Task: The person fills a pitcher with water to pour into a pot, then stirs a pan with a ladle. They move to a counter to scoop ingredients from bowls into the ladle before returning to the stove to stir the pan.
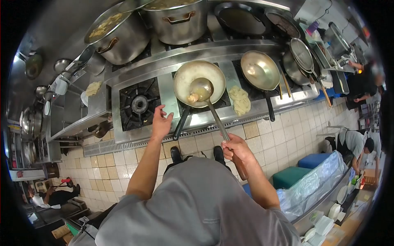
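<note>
My right hand is wrapped round the handle of a long metal ladle. The ladle's bowl holds some liquid and a pale lump of food, and it sits over the wok on the middle burner. My left hand hovers with fingers apart, left of the wok's black handle, holding nothing. Close by on its left is a bare burner grate. A crumpled yellowish cloth lies on the stove right of the wok.
A second pan stands right of the cloth, its handle pointing toward me. Large stockpots and a dark flat pan line the back. Strainers rest at the right. Plastic-covered bins stand behind my right side; other people are farther right.
</note>
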`<state>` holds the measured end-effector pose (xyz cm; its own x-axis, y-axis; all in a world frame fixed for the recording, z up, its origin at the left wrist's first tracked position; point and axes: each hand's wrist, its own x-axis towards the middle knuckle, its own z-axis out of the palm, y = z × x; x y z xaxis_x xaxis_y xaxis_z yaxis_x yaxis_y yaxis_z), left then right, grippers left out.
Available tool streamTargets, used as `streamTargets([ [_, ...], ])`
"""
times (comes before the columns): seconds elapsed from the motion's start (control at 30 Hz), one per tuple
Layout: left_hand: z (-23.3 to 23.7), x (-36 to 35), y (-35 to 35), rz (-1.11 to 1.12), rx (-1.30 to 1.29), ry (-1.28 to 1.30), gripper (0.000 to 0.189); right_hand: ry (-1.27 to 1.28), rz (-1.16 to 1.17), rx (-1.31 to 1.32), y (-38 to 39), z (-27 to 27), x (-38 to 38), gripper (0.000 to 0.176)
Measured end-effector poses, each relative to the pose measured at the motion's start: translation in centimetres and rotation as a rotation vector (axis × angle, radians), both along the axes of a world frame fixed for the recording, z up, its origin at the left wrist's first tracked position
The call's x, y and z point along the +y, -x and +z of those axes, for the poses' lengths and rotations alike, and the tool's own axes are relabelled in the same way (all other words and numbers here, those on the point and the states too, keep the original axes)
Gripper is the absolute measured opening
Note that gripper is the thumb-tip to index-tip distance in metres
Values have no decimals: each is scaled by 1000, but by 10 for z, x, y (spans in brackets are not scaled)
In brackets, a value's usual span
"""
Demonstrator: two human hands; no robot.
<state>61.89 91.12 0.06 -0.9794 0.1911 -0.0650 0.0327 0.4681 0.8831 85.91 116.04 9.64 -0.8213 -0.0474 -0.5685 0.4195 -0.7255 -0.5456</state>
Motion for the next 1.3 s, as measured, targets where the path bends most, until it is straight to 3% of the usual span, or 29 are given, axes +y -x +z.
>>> streamTargets([
  [0.23,9,32,0,-133,72,105,55,180,-55,41,-3,12,8,32],
  [0.33,6,38,0,-159,91,133,56,-32,-12,45,-6,12,1,34],
  [0.47,9,37,-7,-180,122,171,56,36,-39,78,-5,12,4,35],
  [0.63,3,29,-12,-152,56,130,56,447,-115,114,-4,-6,24,34],
  [0.83,-10,11,-13,-128,29,144,58,564,-168,102,3,-5,21,34],
  [1.13,-25,-4,-27,-202,-58,135,63,469,-181,112,23,6,23,36],
  [1.27,-11,-2,-34,-234,-143,133,64,471,-136,134,29,18,23,35],
  [1.3,-16,-1,-33,-255,-136,142,65,343,-134,104,31,24,21,34],
])
